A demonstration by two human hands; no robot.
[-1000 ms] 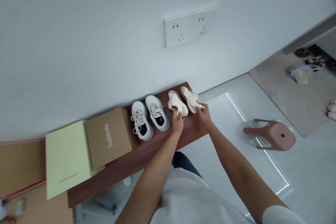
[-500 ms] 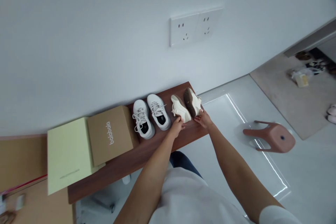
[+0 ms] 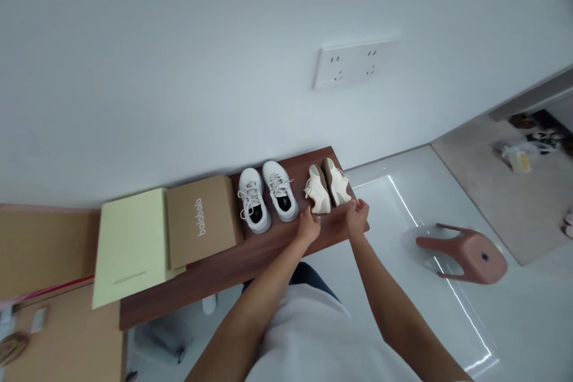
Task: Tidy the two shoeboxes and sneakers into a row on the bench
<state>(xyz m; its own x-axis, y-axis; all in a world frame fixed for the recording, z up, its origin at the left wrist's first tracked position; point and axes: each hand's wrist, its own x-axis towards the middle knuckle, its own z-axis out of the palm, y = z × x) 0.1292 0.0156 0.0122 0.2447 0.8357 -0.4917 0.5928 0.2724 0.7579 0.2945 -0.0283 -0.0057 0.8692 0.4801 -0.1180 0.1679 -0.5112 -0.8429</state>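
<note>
Two small cream shoes with brown soles lie on their sides at the right end of a reddish-brown wooden bench [image 3: 286, 239]. The left cream shoe [image 3: 318, 192] and the right cream shoe [image 3: 339, 184] have their soles toward each other, heels toward me. My left hand [image 3: 308, 227] is at the left shoe's heel, fingers apart and not wrapped round it; whether it touches is unclear. By the bench's right edge, my right hand [image 3: 357, 218] is just off the right shoe's heel, fingers loosely bent and apart. Two larger white sneakers [image 3: 254, 200] stand upright to the left.
Left of the sneakers sit a brown shoebox [image 3: 203, 221] and a pale green box [image 3: 132, 245]. Large cardboard [image 3: 67, 340] is at lower left. A pink stool [image 3: 474, 255] lies tipped on the floor at right. A wall with sockets [image 3: 356, 62] runs behind the bench.
The right cream shoe has moved closer to the left one. My right hand has come off it, and my left hand's grip has loosened. The view has shifted slightly.
</note>
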